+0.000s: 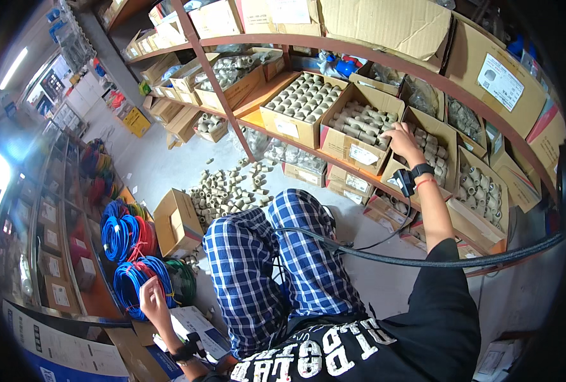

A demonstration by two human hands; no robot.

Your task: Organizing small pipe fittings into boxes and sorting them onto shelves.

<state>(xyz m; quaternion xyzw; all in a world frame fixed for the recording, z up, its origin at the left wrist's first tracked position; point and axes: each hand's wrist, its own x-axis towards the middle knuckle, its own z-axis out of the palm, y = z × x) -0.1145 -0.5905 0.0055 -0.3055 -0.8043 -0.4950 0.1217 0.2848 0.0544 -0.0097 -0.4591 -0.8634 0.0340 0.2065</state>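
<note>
My right hand (403, 143) reaches to the shelf, over the right side of an open cardboard box (328, 138) of grey plastic pipe fittings (359, 119). Its curled fingertips are at the fittings, and whether one is gripped is hidden. On the left, my left hand (153, 298) is raised in front of coils of blue cable or tubing (130, 281), fingers bent. No object shows in it, but its palm side is hidden. Many loose fittings (230, 188) lie on the floor beyond my knees, beside an open carton (177, 222) tipped on its side.
A neighbouring box (304, 98) holds fittings in neat rows; more boxes of fittings (481, 191) stand to the right. A red metal upright (216, 81) and shelf beam (383, 55) frame the rack. A black cable (421, 260) crosses before my right arm. Shelves (58, 229) line the left.
</note>
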